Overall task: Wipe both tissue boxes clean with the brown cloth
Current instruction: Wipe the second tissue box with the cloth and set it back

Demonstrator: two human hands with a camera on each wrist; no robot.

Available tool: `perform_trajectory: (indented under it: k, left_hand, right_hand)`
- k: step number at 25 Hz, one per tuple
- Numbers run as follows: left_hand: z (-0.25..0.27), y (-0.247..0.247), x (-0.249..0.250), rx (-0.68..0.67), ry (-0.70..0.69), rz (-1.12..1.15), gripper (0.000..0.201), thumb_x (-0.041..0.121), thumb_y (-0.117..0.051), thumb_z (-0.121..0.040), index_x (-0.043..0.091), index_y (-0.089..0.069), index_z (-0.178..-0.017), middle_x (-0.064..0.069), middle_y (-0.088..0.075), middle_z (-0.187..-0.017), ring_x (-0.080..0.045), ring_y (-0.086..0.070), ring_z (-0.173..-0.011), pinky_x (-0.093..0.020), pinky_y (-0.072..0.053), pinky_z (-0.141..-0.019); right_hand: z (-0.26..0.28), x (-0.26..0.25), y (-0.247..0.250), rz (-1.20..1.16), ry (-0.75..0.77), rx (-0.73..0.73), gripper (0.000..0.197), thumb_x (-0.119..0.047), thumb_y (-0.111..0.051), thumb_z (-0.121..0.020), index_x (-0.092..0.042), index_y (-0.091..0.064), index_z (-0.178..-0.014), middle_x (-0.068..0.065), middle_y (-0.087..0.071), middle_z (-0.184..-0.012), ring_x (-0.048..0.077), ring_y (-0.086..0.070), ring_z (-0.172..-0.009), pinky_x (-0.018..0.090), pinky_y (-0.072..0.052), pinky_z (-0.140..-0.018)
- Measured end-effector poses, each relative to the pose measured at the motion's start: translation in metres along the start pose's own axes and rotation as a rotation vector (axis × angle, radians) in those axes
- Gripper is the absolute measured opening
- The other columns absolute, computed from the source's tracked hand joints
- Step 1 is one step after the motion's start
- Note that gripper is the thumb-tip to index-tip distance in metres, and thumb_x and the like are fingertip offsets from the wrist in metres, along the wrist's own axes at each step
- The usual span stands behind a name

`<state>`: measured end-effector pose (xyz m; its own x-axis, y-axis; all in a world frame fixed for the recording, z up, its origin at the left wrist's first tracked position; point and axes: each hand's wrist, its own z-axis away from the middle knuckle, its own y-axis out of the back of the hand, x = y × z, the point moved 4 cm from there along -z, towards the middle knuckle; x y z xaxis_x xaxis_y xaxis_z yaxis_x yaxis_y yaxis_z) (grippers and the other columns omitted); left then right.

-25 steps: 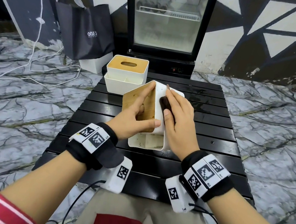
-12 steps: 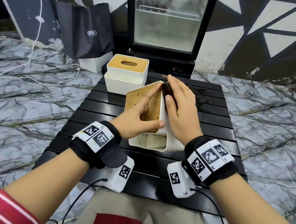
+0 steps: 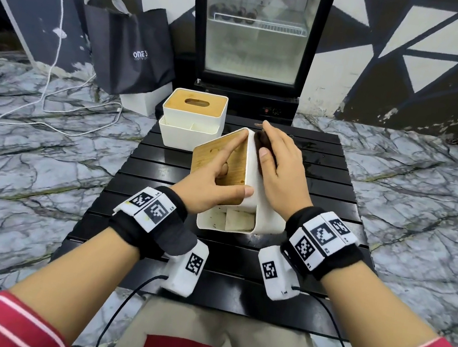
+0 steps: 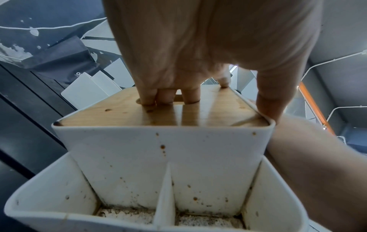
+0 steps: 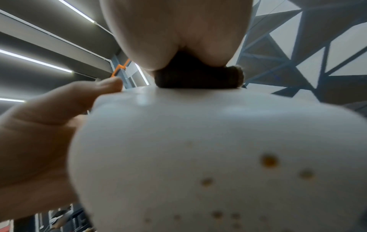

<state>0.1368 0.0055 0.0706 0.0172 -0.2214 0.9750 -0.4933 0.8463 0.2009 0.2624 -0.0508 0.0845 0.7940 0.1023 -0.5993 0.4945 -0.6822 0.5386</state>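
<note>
A white tissue box [image 3: 250, 173] with a bamboo lid stands tilted on its edge mid-table. My left hand [image 3: 215, 177] grips it: fingers [image 4: 166, 97] hooked into the lid slot, thumb on the rim. My right hand [image 3: 280, 163] holds the bunched brown cloth [image 3: 261, 141] and presses it against the box's white side near its far top edge. In the right wrist view the cloth [image 5: 198, 78] sits on the white wall [image 5: 198, 141], which shows brown specks. The box's front compartments [image 4: 158, 157] are spotted and gritty. A second tissue box [image 3: 192, 119] stands upright at the table's back left.
The black slatted table [image 3: 323, 194] has damp patches at its back right. Behind it stands a glass-door fridge [image 3: 257, 43], with a black bag [image 3: 133, 50] to its left. White cables [image 3: 53, 103] lie on the marble floor at left.
My right hand slid the cloth away from me, up the box's white side to its far top edge. My left hand kept its grip and the box stayed tilted.
</note>
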Motion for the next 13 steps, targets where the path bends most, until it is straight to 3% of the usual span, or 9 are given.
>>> perform_trajectory:
  k: [3, 6, 10, 13]
  left_hand:
    - [0.001, 0.001, 0.001, 0.014, 0.020, 0.019, 0.085, 0.001, -0.062, -0.086, 0.060, -0.017, -0.128, -0.007, -0.056, -0.120, -0.011, -0.060, -0.095, -0.020, -0.052, -0.069]
    - [0.003, 0.003, 0.000, 0.031, 0.017, 0.019, 0.086, 0.002, -0.062, -0.086, 0.056, -0.014, -0.132, -0.011, -0.055, -0.122, -0.012, -0.060, -0.096, -0.019, -0.052, -0.069]
    - [0.002, 0.007, -0.002, 0.057, 0.020, 0.004, 0.087, 0.003, -0.062, -0.086, 0.051, -0.010, -0.137, -0.010, -0.057, -0.118, -0.010, -0.060, -0.095, -0.017, -0.051, -0.069]
    - [0.001, 0.010, -0.004, 0.066, 0.004, -0.023, 0.089, 0.009, -0.067, -0.084, 0.050, -0.010, -0.138, 0.001, -0.058, -0.118, -0.006, -0.061, -0.098, -0.014, -0.049, -0.074]
  right_hand:
    - [0.011, 0.013, 0.002, 0.008, -0.076, -0.011, 0.049, -0.020, -0.033, -0.088, -0.013, -0.038, -0.136, 0.006, -0.043, -0.138, 0.019, -0.034, -0.128, 0.021, -0.015, -0.106]
    - [0.031, 0.019, 0.003, -0.005, -0.065, -0.005, 0.048, -0.022, -0.033, -0.089, -0.014, -0.038, -0.137, 0.004, -0.045, -0.135, 0.018, -0.037, -0.125, 0.027, -0.020, -0.110]
    - [0.056, 0.017, 0.000, -0.002, -0.118, -0.020, 0.050, -0.022, -0.034, -0.089, -0.018, -0.035, -0.139, -0.010, -0.039, -0.129, 0.004, -0.029, -0.118, 0.002, -0.008, -0.101]
    - [0.067, 0.005, -0.005, 0.017, -0.057, -0.011, 0.048, -0.026, -0.032, -0.092, -0.017, -0.035, -0.139, -0.002, -0.042, -0.135, 0.011, -0.032, -0.122, 0.006, -0.011, -0.104]
